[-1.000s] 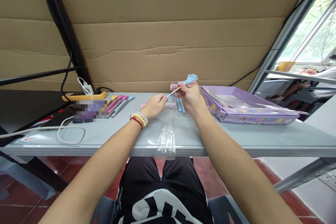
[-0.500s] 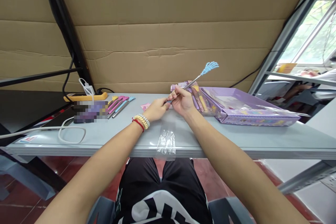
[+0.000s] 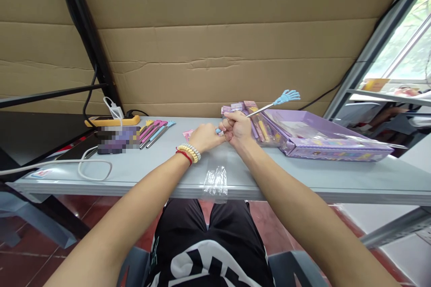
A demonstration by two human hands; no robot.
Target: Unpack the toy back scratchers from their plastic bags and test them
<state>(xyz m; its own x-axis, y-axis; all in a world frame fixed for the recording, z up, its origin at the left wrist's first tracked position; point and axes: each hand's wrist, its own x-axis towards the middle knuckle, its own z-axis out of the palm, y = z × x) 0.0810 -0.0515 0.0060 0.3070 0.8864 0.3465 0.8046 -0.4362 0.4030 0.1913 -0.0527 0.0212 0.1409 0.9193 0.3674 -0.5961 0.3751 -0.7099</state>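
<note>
A back scratcher with a light-blue hand-shaped head and a thin metal rod slants up to the right above the table. My right hand is closed in a fist around its rod. Bent fingers of my left hand pinch the blue handle end, right up against the right hand; much of the handle is hidden by the fingers. Below the hands, a clear plastic sleeve lies over the front table edge. A small pink piece of packaging shows just behind the left hand.
Several colourful back scratchers lie at the left beside a blurred purple item. An orange power strip and a white cable are farther left. Packaged items lean near an open purple box at the right. Cardboard stands behind.
The back scratcher's head has tipped lower and moved right, and the right hand has rolled over into a tighter fist. The left hand has turned over at the handle end. The view has shifted slightly.
</note>
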